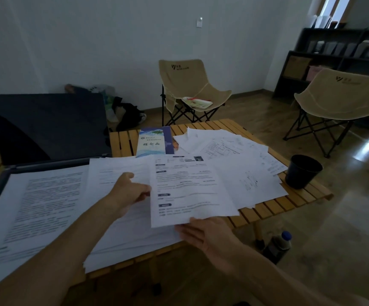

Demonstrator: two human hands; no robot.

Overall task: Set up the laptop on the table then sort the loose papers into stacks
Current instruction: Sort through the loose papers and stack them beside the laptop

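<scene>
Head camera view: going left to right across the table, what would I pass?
Open laptop with a printed page on its keyboard → blue booklet → sheet held by both hands → spread of loose papers → black cup.

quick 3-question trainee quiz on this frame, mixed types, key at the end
1. True or false: the open black laptop has a printed sheet lying over its keyboard.
2. The white printed page with dark heading bars is held by: A) left hand only B) right hand only C) both hands.
3. Fill in: the black plastic cup stands near the table's ____ edge.

Key: 1 true. 2 C: left fingers at its left edge, right hand at its bottom edge. 3 right.
</scene>
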